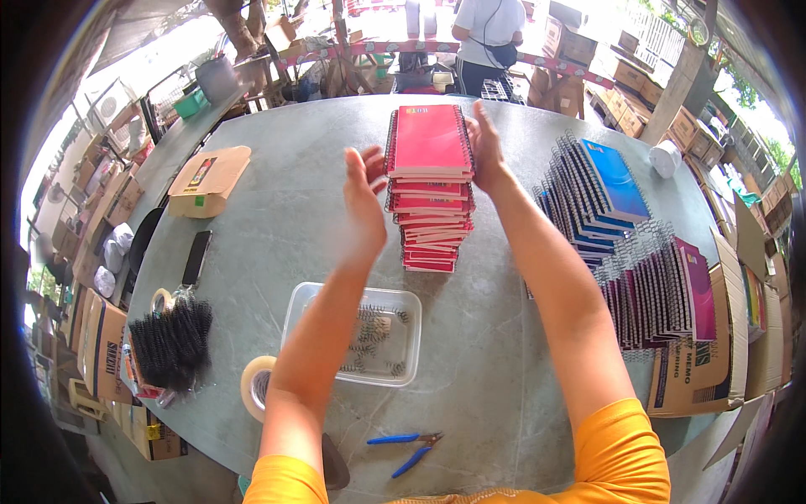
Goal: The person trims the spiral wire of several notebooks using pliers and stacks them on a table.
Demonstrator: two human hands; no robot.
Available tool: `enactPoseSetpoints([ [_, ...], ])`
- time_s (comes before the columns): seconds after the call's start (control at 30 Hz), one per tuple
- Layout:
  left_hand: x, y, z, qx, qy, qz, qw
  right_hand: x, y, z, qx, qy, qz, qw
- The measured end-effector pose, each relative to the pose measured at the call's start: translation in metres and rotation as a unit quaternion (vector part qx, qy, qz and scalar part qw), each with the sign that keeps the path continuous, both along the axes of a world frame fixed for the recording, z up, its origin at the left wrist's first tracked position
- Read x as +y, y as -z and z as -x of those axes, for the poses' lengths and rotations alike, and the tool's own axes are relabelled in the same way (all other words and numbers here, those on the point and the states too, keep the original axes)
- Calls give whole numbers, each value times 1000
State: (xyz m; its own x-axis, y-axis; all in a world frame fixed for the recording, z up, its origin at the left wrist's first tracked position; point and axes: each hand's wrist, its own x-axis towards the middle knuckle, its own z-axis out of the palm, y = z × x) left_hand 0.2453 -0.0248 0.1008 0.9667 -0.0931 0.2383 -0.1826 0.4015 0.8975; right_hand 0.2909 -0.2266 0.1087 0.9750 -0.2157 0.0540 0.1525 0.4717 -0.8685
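A tall stack of red spiral notebooks (pixel 430 139) stands toward the far middle of the table, its lower layers slightly uneven. My left hand (pixel 366 197) is at the stack's left side, fingers apart and curved toward it; whether the fingertips touch the covers I cannot tell. Against the right side, my right hand (pixel 485 149) is upright with its fingers stretched out, by the wire binding of the upper notebooks. Neither hand grips anything. Below my left forearm, partly hidden by it, is a clear plastic tray (pixel 413 353) with short bits of coil inside.
On the right lean blue notebooks (pixel 620 181) and purple notebooks (pixel 698 290), beside a cardboard box (pixel 735 336). Blue-handled cutters (pixel 411 438) lie near me. Leftward are a tape roll (pixel 253 385), black coils (pixel 172 343), a phone (pixel 196 256) and a flat carton (pixel 210 168). Beyond the table stands a person (pixel 489 42).
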Motion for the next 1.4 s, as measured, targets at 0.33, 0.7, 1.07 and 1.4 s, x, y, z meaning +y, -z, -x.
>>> enactPoseSetpoints([
  [0.33, -16, -35, -22, -98, 6, -232, 968, 18, -36, 29, 33, 48, 184, 981],
  [0.7, 63, -22, 131, -2, -44, -178, 983, 199, -86, 347, -477, -20, -262, 839],
  [1.07, 80, 21, 281, 139, 76, -94, 983, 229, -98, 446, -302, -337, -328, 829],
  [1.4, 91, 8, 339, 137, 130, -104, 977, 240, -110, 493, -218, -371, -323, 843],
])
